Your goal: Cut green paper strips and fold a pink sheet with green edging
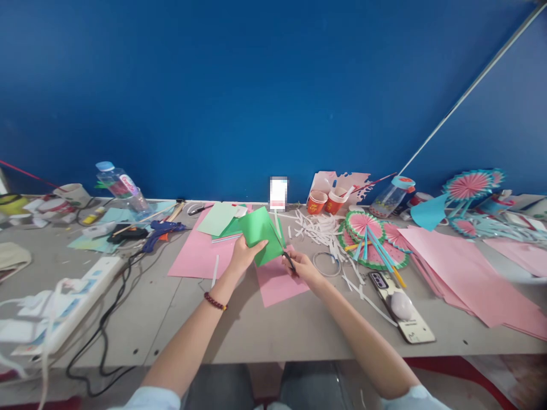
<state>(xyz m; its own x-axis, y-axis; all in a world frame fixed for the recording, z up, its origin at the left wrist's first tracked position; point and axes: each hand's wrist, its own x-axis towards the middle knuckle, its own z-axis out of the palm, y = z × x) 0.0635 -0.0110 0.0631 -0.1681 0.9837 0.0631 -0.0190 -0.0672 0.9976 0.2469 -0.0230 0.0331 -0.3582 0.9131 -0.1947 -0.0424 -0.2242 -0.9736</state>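
Observation:
My left hand (247, 253) grips a sheet of green paper (262, 233) by its left side, thumb on top. In my right hand (301, 267) are black-handled scissors (289, 262), their blades along the right edge of the green sheet. A narrow pale strip (277, 223) stands beside that edge; whether it is still joined to the sheet I cannot tell. Under the hands lies pink paper (277, 287) on the grey table. Behind my left hand, a pale green sheet (216, 218) rests on a larger pink sheet (192, 253).
White paper strips (320, 230) lie heaped right of centre, near red paper cups (317, 202) and pink-green paper fans (371, 239). A phone (401, 307) and pink sheets (465, 267) are at right. To the left are a blue glue gun (162, 232), a power strip (81, 296) and a bottle (122, 185).

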